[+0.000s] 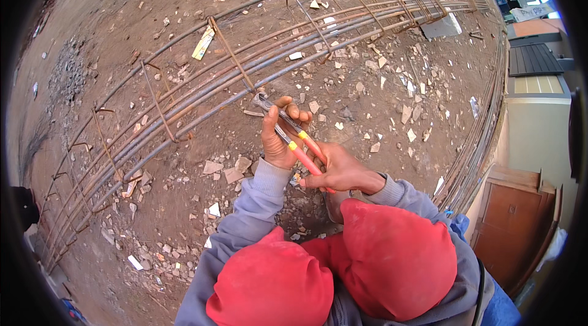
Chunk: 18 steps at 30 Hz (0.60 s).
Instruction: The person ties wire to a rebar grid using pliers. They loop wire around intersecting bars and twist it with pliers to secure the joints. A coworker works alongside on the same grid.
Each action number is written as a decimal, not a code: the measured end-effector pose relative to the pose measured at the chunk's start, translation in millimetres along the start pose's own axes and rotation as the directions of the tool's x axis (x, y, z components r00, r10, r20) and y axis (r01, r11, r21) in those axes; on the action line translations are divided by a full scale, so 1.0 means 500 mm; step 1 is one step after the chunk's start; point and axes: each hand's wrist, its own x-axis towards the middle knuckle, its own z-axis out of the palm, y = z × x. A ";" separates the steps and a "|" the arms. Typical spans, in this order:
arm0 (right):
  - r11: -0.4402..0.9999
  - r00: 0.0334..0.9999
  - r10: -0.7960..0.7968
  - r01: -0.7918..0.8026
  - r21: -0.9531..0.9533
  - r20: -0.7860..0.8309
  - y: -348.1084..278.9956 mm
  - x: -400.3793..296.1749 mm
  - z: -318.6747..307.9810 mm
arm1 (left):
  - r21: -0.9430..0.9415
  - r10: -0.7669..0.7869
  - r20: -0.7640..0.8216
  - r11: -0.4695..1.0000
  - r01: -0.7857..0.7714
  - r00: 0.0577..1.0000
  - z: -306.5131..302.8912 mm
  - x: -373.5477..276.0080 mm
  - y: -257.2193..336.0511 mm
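Red-handled pincers (305, 156) with yellow bands point up and left, their jaws at the nearest bar of a long rebar cage (197, 112), by the lower corner of a rusty steel stirrup (232, 57). My right hand (342, 167) is closed around the red handles. Beside the dark metal shanks is my left hand (281, 135), its thumb and fingers curled near the pincers' head; whether it grips them or something thin is not plain. Several lengthwise bars run close together through the stirrups. The exact contact of the jaws is too small to tell.
Broken tile and stone pieces (234, 172) litter the dirt. Loose rebar (477, 156) lies along a wall at the right, near a brown wooden cabinet (512, 220). A grey slab (438, 25) lies under the cage's far end. A dark object (25, 206) stands at the left edge.
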 end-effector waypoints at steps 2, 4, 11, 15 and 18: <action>0.736 0.851 -0.343 -0.019 -0.676 -0.397 0.040 0.012 0.001 | 0.255 0.151 -0.248 0.963 -0.086 0.957 0.017 -0.014 -0.017; 0.370 0.723 -0.538 -0.258 -0.892 -0.433 0.047 0.005 -0.008 | 0.353 0.233 -0.433 0.933 -0.074 0.871 0.106 -0.019 -0.027; 0.891 0.981 0.013 0.076 0.447 -0.192 0.007 -0.014 0.009 | -0.303 -0.152 0.590 0.868 0.392 0.793 -0.028 0.023 0.021; 0.446 0.976 -0.094 -0.135 0.885 0.197 0.086 0.015 0.013 | -0.498 0.085 0.816 0.607 0.619 0.572 -0.043 0.042 -0.019; 0.595 0.963 -0.036 -0.193 0.780 0.266 0.073 0.014 0.019 | -0.353 -0.100 0.692 0.817 0.456 0.715 -0.051 0.031 -0.005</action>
